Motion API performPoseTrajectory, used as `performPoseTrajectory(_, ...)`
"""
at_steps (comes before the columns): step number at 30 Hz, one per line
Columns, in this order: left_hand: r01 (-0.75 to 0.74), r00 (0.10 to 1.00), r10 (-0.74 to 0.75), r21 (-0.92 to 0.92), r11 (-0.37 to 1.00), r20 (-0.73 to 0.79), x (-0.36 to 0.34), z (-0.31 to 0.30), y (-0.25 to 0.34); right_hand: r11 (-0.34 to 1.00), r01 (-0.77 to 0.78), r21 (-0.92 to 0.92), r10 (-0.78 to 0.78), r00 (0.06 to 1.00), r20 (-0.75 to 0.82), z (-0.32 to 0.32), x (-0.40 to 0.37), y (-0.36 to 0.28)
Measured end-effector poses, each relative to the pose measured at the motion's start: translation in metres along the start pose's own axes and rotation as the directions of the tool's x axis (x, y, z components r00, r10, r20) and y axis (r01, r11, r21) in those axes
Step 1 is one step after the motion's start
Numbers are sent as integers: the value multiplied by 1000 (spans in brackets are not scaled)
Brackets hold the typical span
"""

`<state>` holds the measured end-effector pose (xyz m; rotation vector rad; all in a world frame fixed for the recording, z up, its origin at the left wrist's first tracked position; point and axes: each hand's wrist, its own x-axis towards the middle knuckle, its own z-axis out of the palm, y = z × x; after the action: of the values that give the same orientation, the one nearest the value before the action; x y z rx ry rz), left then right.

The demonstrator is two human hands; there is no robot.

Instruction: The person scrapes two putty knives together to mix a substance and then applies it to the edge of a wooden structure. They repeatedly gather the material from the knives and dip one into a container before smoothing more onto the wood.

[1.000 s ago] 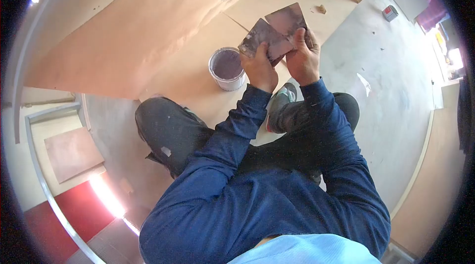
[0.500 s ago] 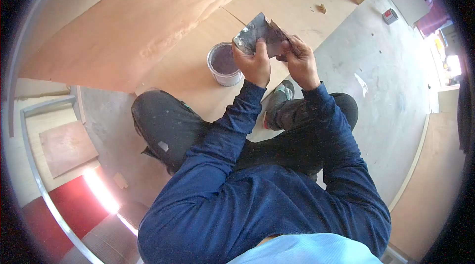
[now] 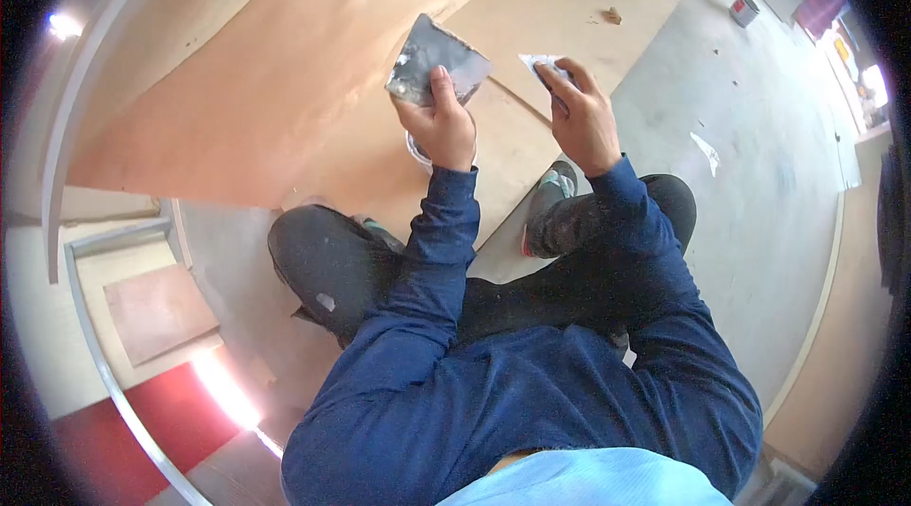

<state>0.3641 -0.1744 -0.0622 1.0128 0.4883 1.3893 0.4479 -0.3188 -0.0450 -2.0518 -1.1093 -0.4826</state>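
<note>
My left hand (image 3: 444, 122) grips a flat grey plate (image 3: 441, 60) smeared with paste, its thumb pressed on the top face. Beneath that hand is a white bucket (image 3: 415, 149), mostly hidden by the hand and wrist. To the right, my right hand (image 3: 585, 117) is closed on a small scraper (image 3: 538, 62) with a pale blade, its fingers laid over the tool. Plate and scraper are apart, both above the light plywood sheet (image 3: 517, 141).
A curved plywood panel (image 3: 218, 117) rises at the left. On the grey floor (image 3: 721, 212) lie a white scrap (image 3: 705, 154) and, farther off, a can (image 3: 744, 10). A small brown chip (image 3: 613, 16) rests on the plywood. A metal frame (image 3: 100, 354) stands at lower left.
My hands have separated. The left has moved left with the plate and now covers most of the bucket; the right has come away from the plate, showing the scraper. The view has shifted slightly.
</note>
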Motion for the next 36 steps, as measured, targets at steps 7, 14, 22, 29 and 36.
performPoseTrajectory(7,-30,999,33,81,996,-31,12,-6,-9,964,240,-112,-230,969,95,20,-11,-40)
performPoseTrajectory(14,-51,976,-10,271,961,219,42,-20,2,967,184,-174,-157,975,156,49,-7,-45)
performPoseTrajectory(22,-263,854,98,262,928,511,8,-40,-39,978,95,-185,-123,982,-146,48,9,-14)
performPoseTrajectory(29,114,961,-108,-7,993,253,-8,-12,-38,996,74,-57,-86,967,-240,32,16,3)
performPoseTrajectory(36,267,963,-261,-374,888,68,-1,-4,-25,974,209,91,-210,978,-2,53,-25,-44)
